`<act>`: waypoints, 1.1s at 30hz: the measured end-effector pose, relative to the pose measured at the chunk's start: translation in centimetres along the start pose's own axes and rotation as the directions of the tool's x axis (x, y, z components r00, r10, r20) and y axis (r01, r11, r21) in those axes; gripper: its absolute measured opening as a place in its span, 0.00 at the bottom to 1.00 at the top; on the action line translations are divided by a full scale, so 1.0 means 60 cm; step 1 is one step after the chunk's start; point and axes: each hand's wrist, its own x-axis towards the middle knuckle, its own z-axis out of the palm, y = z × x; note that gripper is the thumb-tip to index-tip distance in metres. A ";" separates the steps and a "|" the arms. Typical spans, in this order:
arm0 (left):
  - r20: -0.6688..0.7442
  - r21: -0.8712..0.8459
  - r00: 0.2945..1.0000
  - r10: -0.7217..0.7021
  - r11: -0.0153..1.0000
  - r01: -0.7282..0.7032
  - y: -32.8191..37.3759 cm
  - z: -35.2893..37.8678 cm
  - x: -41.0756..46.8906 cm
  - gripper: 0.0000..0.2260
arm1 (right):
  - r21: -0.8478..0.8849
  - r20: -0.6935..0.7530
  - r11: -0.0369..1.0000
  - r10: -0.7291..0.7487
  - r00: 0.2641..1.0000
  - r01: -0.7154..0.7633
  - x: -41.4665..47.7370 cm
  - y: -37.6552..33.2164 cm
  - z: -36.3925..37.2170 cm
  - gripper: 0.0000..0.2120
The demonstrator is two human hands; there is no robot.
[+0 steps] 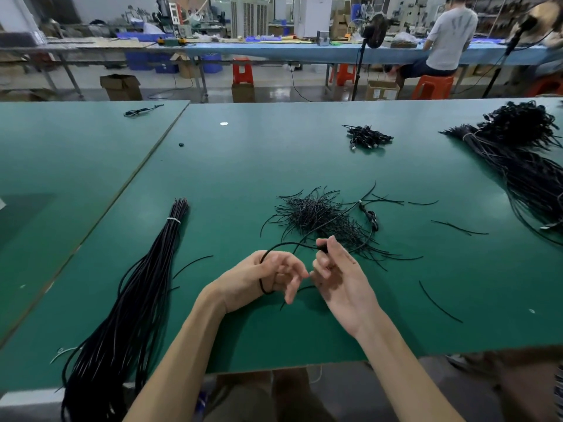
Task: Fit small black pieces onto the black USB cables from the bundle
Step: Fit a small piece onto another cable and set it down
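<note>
A black USB cable loops between my two hands above the green table. My left hand has the cable wound around its fingers. My right hand pinches the cable near its end, where a small dark piece sits at the fingertips. A tied bundle of long black cables lies to the left and hangs over the near edge. Just beyond my hands lies a heap of short thin black pieces.
A big pile of black cables fills the right side of the table. A small cluster of cables with plugs lies farther back. Loose black strands lie at the right. A seated person works at a far bench.
</note>
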 end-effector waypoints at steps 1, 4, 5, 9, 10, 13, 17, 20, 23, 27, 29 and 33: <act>-0.015 -0.022 1.000 0.005 1.000 -0.006 0.000 -0.001 0.000 0.28 | -0.005 0.001 1.000 -0.003 1.000 0.003 0.000 0.000 0.000 0.10; -0.144 -0.059 0.989 0.032 0.997 -0.041 -0.002 -0.007 0.003 0.24 | -0.001 0.003 1.000 -0.015 1.000 0.015 0.001 -0.001 -0.001 0.08; -0.213 -0.054 0.976 0.051 0.996 -0.064 -0.003 -0.010 0.006 0.22 | 0.022 0.012 1.000 -0.011 1.000 0.011 0.001 -0.003 -0.002 0.08; -0.401 -0.118 0.913 0.081 0.983 -0.140 -0.004 -0.017 0.010 0.16 | 0.186 0.038 0.983 -0.009 0.999 0.002 0.000 -0.008 -0.006 0.09; -0.381 -0.128 0.922 0.073 0.983 -0.131 -0.003 -0.016 0.011 0.15 | 0.176 0.022 0.984 -0.015 1.000 0.011 0.000 -0.008 -0.007 0.10; -0.248 -0.143 0.968 0.028 0.987 -0.066 -0.002 -0.009 0.011 0.14 | 0.054 -0.046 0.998 -0.011 0.999 0.013 0.001 -0.008 -0.005 0.12; -0.019 -0.143 0.999 -0.026 0.989 0.023 0.002 -0.003 0.004 0.16 | -0.003 -0.104 1.000 -0.014 0.994 0.013 0.000 -0.009 -0.004 0.13; 0.171 -0.094 0.985 -0.013 0.995 0.029 0.000 0.005 0.006 0.20 | -0.055 -0.031 0.998 -0.027 0.999 0.025 -0.001 -0.008 0.001 0.18; 0.181 -0.047 0.982 -0.052 0.997 0.062 -0.005 0.009 0.008 0.23 | -0.161 0.099 0.987 0.007 0.995 0.009 -0.005 0.002 0.007 0.18; 0.136 -0.008 0.985 -0.107 0.994 0.109 -0.015 0.006 0.009 0.19 | -0.308 0.164 0.951 0.015 0.986 0.036 -0.012 0.010 0.016 0.16; 0.126 -0.002 0.986 -0.112 0.994 0.113 -0.018 0.004 0.012 0.14 | -0.325 0.151 0.945 0.015 0.988 0.036 -0.015 0.012 0.018 0.19; -0.035 -0.074 0.998 -0.045 0.996 0.043 -0.021 0.015 0.024 0.13 | -0.249 0.153 0.967 -0.014 0.988 0.053 -0.012 0.018 0.018 0.29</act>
